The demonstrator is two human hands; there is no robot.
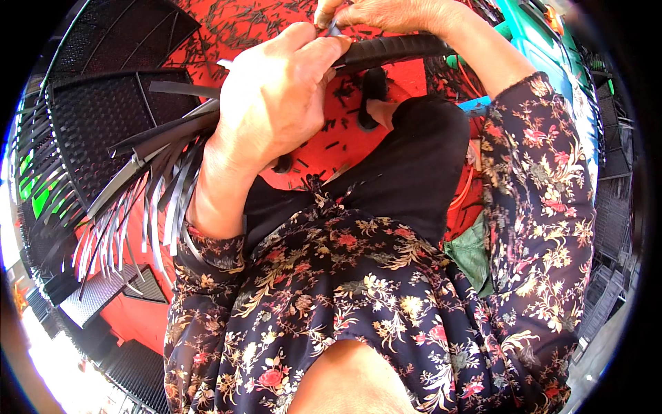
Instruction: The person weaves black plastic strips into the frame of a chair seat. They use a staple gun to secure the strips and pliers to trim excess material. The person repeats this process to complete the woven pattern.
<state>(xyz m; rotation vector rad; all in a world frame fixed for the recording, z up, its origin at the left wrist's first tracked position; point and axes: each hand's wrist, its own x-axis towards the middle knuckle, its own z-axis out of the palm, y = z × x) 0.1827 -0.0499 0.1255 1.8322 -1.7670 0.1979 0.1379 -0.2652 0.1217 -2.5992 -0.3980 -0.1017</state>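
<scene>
My left hand (276,96) is closed around a black frame bar, its thumb and forefinger pressed together near the top. To its right the bar (393,52) shows tightly wound flat black strip. My right hand (386,15) is just beyond, its fingers pinching a small greyish strip end (334,29) close to the left fingertips. Below and left of my left wrist hangs a bundle of loose flat strips (172,186), dark with pale shine. A black woven panel (103,117) with loose strip ends along its edge stands at the left. My left palm hides part of the bar.
Black strip offcuts are scattered over the red floor covering (407,76). More dark woven panels (134,369) stand at the lower left, others along the right rim. A turquoise object (538,52) is at the upper right, a green cloth (470,255) beside my lap.
</scene>
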